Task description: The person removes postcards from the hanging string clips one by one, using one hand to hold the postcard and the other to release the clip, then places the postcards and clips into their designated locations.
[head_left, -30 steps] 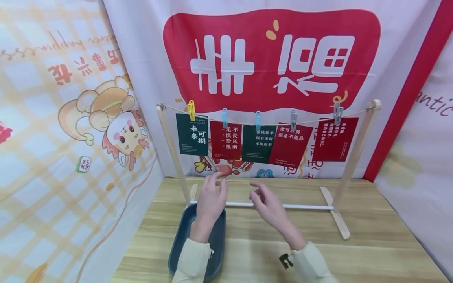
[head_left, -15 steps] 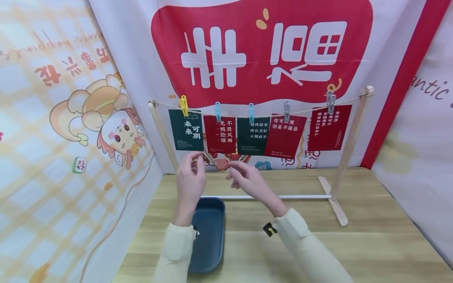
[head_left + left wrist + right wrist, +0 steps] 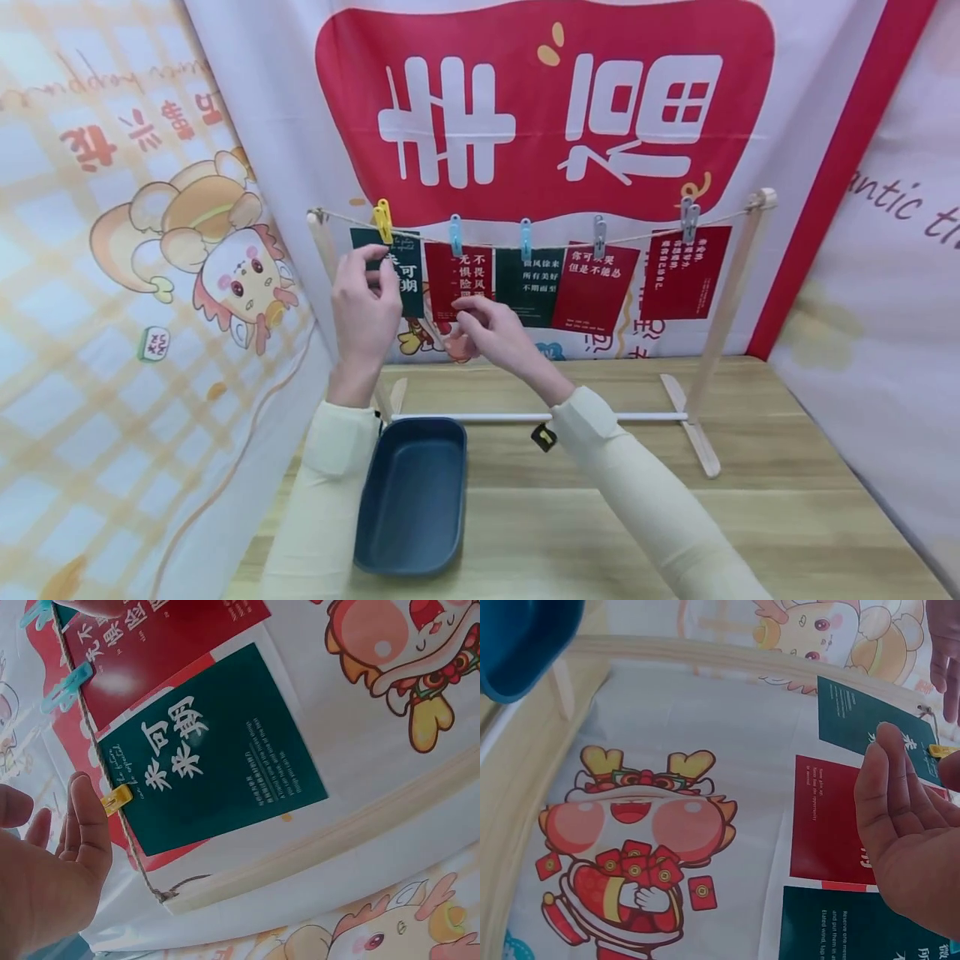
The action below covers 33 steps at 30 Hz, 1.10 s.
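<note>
My left hand (image 3: 363, 312) is raised in front of the leftmost green card (image 3: 225, 765), its fingers loosely bent just below the yellow clothespin (image 3: 383, 221). In the left wrist view its fingertips come up beside that clothespin, with nothing in the grasp. The clothespin fastens the card to a twine line (image 3: 566, 248). Lower and to the right, my right hand (image 3: 498, 337) hovers before the bottom of a red card (image 3: 441, 279), fingers relaxed and holding nothing. A light blue clothespin (image 3: 455, 235) hangs this red card from the line.
Another green card (image 3: 528, 292) and two more red cards hang further right under blue and grey clothespins. The line runs between wooden posts, the right post (image 3: 726, 312) on a wooden foot. A blue tray (image 3: 412, 508) stands on the wooden table (image 3: 600, 533) before the white crossbar (image 3: 502, 417).
Both hands have risen from above the crossbar and moved left towards the hanging cards. The left forearm no longer covers the tray. The camera view has shifted slightly.
</note>
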Tool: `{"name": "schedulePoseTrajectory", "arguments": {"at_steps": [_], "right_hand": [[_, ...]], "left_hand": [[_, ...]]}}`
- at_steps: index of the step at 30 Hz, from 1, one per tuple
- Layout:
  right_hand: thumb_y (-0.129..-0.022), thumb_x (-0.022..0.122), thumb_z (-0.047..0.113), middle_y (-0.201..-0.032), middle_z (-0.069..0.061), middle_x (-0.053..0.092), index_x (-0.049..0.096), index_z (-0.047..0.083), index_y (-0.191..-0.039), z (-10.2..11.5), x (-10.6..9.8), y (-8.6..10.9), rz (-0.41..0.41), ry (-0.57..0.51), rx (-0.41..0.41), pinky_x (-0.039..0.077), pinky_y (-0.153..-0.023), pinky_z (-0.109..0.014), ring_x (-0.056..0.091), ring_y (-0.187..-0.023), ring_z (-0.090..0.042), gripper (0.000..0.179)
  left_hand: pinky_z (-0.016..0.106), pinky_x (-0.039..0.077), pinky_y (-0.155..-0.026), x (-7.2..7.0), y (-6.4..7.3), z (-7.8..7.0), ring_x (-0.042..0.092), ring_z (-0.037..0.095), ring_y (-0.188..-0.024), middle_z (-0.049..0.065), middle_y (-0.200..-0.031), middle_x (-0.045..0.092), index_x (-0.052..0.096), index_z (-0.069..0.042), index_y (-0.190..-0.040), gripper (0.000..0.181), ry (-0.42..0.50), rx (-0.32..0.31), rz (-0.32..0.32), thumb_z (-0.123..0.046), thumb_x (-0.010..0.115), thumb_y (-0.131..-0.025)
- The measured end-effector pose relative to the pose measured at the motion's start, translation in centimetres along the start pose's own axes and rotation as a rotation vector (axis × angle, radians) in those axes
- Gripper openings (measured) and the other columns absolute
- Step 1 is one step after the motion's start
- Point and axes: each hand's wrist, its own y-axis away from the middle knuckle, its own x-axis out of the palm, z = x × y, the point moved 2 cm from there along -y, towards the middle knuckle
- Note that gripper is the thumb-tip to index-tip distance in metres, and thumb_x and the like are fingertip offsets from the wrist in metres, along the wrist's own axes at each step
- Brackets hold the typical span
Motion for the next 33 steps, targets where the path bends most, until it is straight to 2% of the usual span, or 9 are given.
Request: {"name": "schedulePoseTrajectory", "arguments": {"at_steps": [4, 7, 11, 17, 24, 28, 33], "right_hand": [[-0.1, 0.051, 0.026, -0.1, -0.01, 0.071, 0.052, 0.011, -0.136, 0.4, 0.2, -1.0, 0.01, -0.005, -0.002, 0.053, -0.054, -0.026, 0.066, -0.069, -0.021, 0.038], [-0.1, 0.052, 0.024, -0.1, -0.011, 0.071, 0.052, 0.012, -0.135, 0.4, 0.6, -1.4, 0.006, -0.015, -0.002, 0.053, -0.054, -0.025, 0.068, -0.072, -0.021, 0.037], [-0.1, 0.053, 0.023, -0.099, -0.01, 0.07, 0.052, 0.011, -0.133, 0.2, 1.4, -1.6, 0.009, -0.054, 0.004, 0.058, -0.061, -0.028, 0.069, -0.078, -0.023, 0.035], [-0.101, 0.051, 0.025, -0.106, -0.016, 0.069, 0.05, 0.012, -0.135, 0.0, 2.7, -1.9, 0.041, -0.092, 0.031, 0.059, -0.061, -0.03, 0.069, -0.075, -0.023, 0.037], [-0.101, 0.051, 0.024, -0.102, -0.016, 0.07, 0.051, 0.013, -0.134, 0.8, 3.2, -3.1, 0.036, -0.051, 0.038, 0.06, -0.068, -0.041, 0.069, -0.078, -0.033, 0.035], [-0.102, 0.051, 0.027, -0.096, -0.01, 0.071, 0.049, 0.015, -0.138, 1.2, 3.2, -3.8, 0.031, -0.038, 0.063, 0.06, -0.067, -0.036, 0.07, -0.075, -0.029, 0.038], [-0.102, 0.049, 0.028, -0.09, -0.004, 0.071, 0.047, 0.016, -0.141, 1.5, 3.3, -4.4, 0.036, -0.041, 0.084, 0.058, -0.061, -0.033, 0.069, -0.069, -0.021, 0.04]], "left_hand": [[0.031, 0.058, -0.078, 0.0, -1.1, -0.2, 0.065, 0.017, -0.087, 0.01, -0.135, 0.053, 0.045, -0.014, -0.141, 0.043, -0.024, -0.028, 0.044, -0.029, 0.051, -0.101], [0.031, 0.059, -0.08, 0.2, -1.7, -0.3, 0.063, 0.015, -0.085, 0.008, -0.139, 0.049, 0.037, -0.02, -0.147, 0.051, -0.04, -0.037, 0.063, -0.034, 0.051, -0.1], [0.032, 0.059, -0.079, 0.2, -2.4, -0.4, 0.062, 0.017, -0.081, 0.011, -0.135, 0.051, 0.039, -0.018, -0.145, 0.05, -0.066, -0.014, 0.062, -0.033, 0.052, -0.1], [0.033, 0.057, -0.082, -0.3, -4.1, -0.4, 0.059, 0.02, -0.083, 0.011, -0.139, 0.051, 0.044, -0.011, -0.142, 0.048, -0.1, -0.027, 0.075, -0.032, 0.051, -0.1], [0.041, 0.055, -0.091, -0.8, -6.9, -0.2, 0.062, 0.026, -0.096, 0.013, -0.14, 0.052, 0.046, -0.008, -0.14, 0.047, -0.161, -0.069, 0.177, -0.036, 0.046, -0.101], [0.043, 0.053, -0.097, -0.9, -7.9, -0.4, 0.059, 0.026, -0.107, 0.012, -0.142, 0.051, 0.044, -0.011, -0.142, 0.051, -0.177, -0.096, 0.223, -0.04, 0.047, -0.1], [0.044, 0.051, -0.1, -1.0, -8.5, -0.5, 0.056, 0.025, -0.115, 0.008, -0.147, 0.047, 0.04, -0.016, -0.146, 0.058, -0.193, -0.16, 0.281, -0.048, 0.045, -0.099]]}}
